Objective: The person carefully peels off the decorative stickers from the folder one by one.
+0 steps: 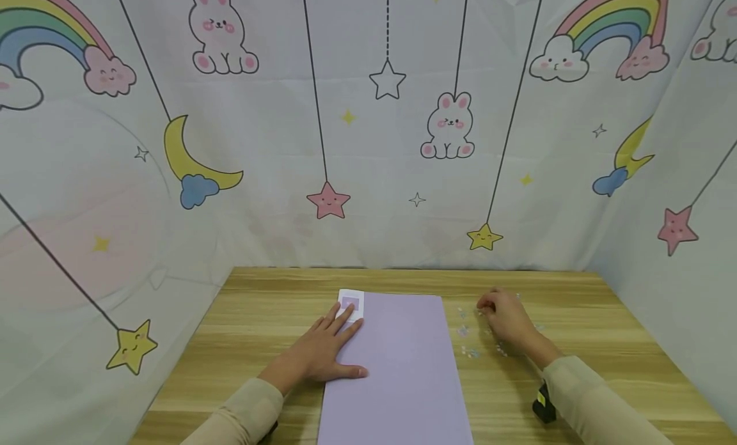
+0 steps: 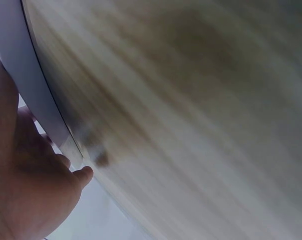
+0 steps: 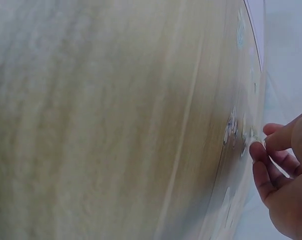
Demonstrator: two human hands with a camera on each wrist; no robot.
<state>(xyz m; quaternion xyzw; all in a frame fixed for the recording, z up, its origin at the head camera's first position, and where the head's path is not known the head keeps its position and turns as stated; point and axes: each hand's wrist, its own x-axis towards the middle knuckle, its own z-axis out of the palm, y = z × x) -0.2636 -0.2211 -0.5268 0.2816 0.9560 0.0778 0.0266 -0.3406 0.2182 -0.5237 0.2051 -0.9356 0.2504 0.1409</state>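
A large lilac sheet or folder (image 1: 397, 362) lies on the table, with a small white card (image 1: 359, 295) bearing a lilac rectangle at its top left corner. My left hand (image 1: 325, 352) lies spread on them, fingertips on the card and thumb on the lilac surface. To the right, my right hand (image 1: 509, 317) is low over the tabletop with thumb and fingers pinched together. In the right wrist view, a tiny pale piece shows at the pinching fingertips (image 3: 259, 150), its kind unclear. Small translucent sticker-like pieces (image 1: 463, 330) lie scattered around this hand.
The wood-grain table (image 1: 259, 304) extends on both sides of the lilac sheet. A printed white curtain (image 1: 276, 227) hangs along its back and sides. A black device (image 1: 544, 405) sits beneath my right wrist.
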